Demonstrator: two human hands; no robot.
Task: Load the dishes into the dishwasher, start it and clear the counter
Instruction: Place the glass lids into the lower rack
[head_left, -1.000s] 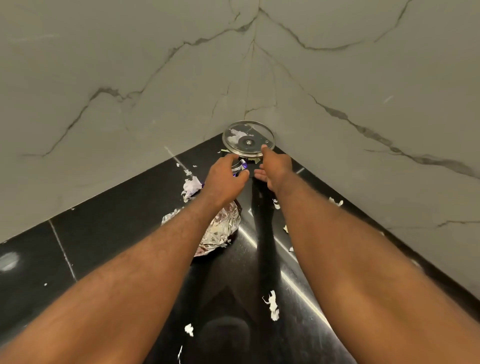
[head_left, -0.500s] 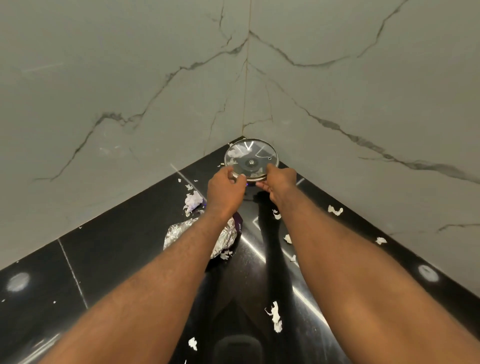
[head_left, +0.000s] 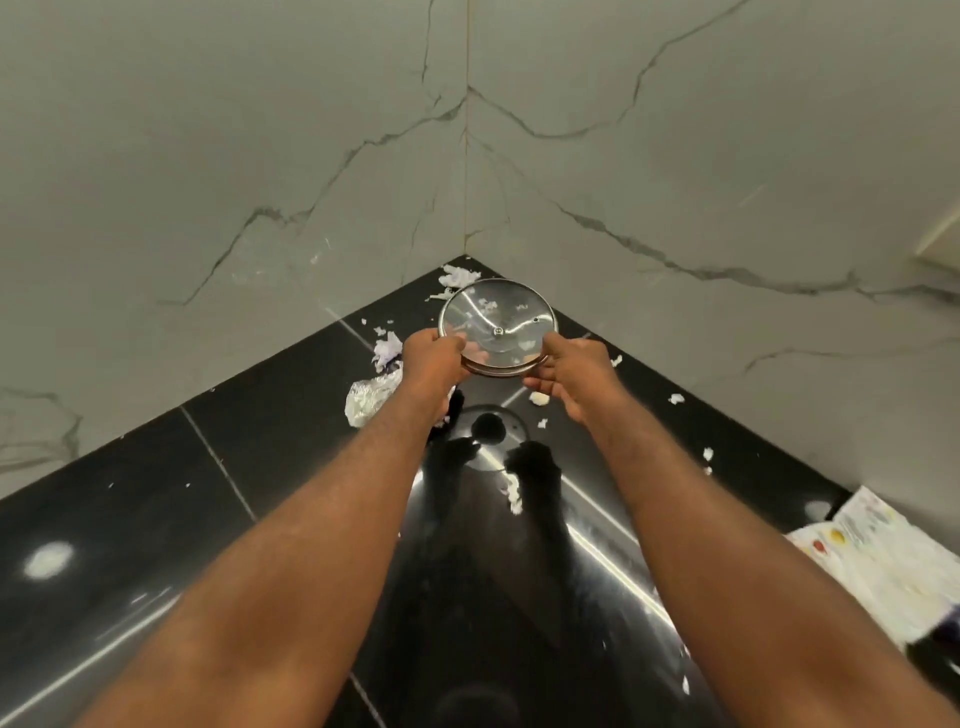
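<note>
One: Up off the counter (head_left: 291, 415) comes the glass lid (head_left: 498, 325). A moment back it was lower and deeper in the corner, and now it is raised and nearer to us.

Two: How is it held?

One: The left hand (head_left: 434, 358) curls round the rim's left edge. The right hand (head_left: 574, 376) pinches the right edge, thumb on top. I'd guess two hands because the glass is smeared with white bits and likely slippery.

Two: And where is it exactly?

One: In the air, just in front of where the marble walls (head_left: 260, 156) meet. It is above the paper scraps (head_left: 454, 275) and beside the crumpled foil (head_left: 370, 399).

Two: What can't you make out?

One: The knob is only a dark blob in the counter's reflection. The left arm hides part of the foil, the frame cuts off the leaflet (head_left: 878, 561), and no dishwasher shows.
</note>
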